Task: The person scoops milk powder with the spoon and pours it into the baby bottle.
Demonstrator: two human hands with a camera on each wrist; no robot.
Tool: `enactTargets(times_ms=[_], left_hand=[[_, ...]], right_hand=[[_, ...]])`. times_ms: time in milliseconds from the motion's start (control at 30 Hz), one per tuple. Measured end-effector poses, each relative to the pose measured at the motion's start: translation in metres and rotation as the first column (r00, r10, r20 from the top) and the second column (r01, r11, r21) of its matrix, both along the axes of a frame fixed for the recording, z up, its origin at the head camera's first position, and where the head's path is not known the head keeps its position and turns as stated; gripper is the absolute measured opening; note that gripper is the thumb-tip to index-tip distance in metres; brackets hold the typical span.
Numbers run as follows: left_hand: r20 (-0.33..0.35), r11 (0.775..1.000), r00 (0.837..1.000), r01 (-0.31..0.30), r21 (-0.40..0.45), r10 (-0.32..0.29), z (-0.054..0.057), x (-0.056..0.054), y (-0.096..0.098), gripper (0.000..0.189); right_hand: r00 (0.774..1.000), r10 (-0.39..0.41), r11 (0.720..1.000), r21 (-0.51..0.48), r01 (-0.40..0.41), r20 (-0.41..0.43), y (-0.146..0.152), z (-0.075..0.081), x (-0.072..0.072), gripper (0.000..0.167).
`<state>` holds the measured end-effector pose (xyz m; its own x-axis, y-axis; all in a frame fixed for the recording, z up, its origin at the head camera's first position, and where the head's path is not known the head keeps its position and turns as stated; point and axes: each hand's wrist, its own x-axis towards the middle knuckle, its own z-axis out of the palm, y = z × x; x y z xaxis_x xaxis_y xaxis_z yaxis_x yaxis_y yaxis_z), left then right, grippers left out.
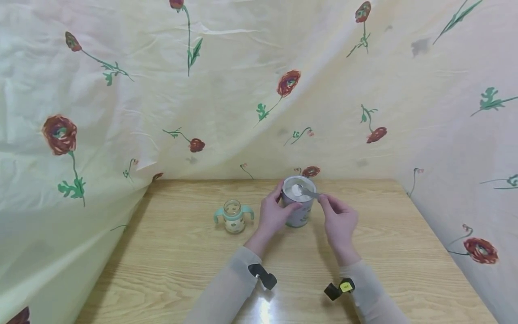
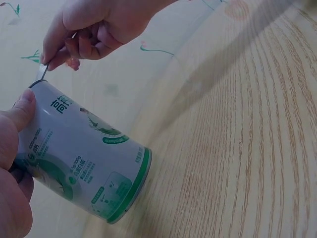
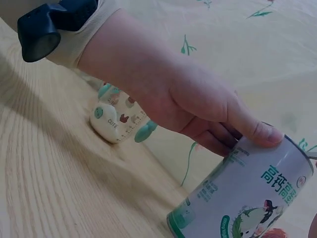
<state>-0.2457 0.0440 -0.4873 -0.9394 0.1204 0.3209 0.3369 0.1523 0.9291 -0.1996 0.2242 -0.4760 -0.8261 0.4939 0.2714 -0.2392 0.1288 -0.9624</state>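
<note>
A white and green milk powder can stands upright on the table with its top off. My left hand grips its left side, thumb near the rim, as the right wrist view also shows. Above the can, my right hand pinches the handle of a metal spoon, whose bowl is over the can's mouth with white powder at it. To the left of the left hand stands a clear baby bottle, uncapped, with two mint-green handles.
The wooden table reaches back to a hanging cloth printed with red flowers, which also closes off both sides. A black camera is strapped to each sleeve.
</note>
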Motion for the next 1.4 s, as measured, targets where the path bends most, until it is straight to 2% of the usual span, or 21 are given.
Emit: enactTargets(times_ms=[233, 500, 667, 833, 1000, 1133, 1267, 1400], left_hand=[[0.000, 1.000, 1.000, -0.017, -0.006, 0.017, 0.000, 0.000, -0.001, 0.091], [0.016, 0.999, 0.999, -0.029, -0.015, 0.030, 0.002, -0.001, -0.004, 0.092], [0.027, 1.000, 1.000, -0.011, -0.019, 0.011, 0.001, -0.002, -0.006, 0.092], [0.026, 0.998, 1.000, 0.018, -0.061, -0.016, 0.003, 0.000, -0.009, 0.091], [0.046, 0.994, 0.999, 0.031, -0.103, -0.026, 0.009, 0.005, -0.013, 0.092], [0.050, 0.992, 0.998, 0.034, -0.125, -0.028, 0.015, 0.008, -0.018, 0.092], [0.026, 0.989, 0.999, 0.048, -0.143, -0.045, 0.021, 0.010, -0.025, 0.089], [-0.030, 0.987, 0.998, 0.049, -0.154, -0.054, 0.025, 0.013, -0.037, 0.081]], right_hand=[[1.000, -0.012, 1.000, 0.004, 0.012, -0.019, -0.003, -0.005, -0.003, 0.031], [1.000, 0.002, 1.000, -0.010, -0.002, 0.020, -0.006, -0.002, -0.003, 0.034], [0.999, 0.012, 1.000, -0.018, -0.011, 0.031, -0.008, 0.000, -0.001, 0.036], [0.998, 0.012, 0.998, -0.056, -0.008, 0.055, -0.008, 0.001, -0.001, 0.039], [0.994, 0.018, 0.993, -0.122, -0.005, 0.107, -0.007, 0.002, -0.001, 0.040], [0.995, 0.007, 0.990, -0.140, 0.007, 0.103, -0.006, 0.001, -0.002, 0.035], [0.996, 0.001, 0.987, -0.161, 0.014, 0.090, -0.006, 0.002, -0.002, 0.034], [0.997, 0.011, 0.981, -0.196, 0.005, 0.081, -0.007, 0.004, -0.001, 0.032]])
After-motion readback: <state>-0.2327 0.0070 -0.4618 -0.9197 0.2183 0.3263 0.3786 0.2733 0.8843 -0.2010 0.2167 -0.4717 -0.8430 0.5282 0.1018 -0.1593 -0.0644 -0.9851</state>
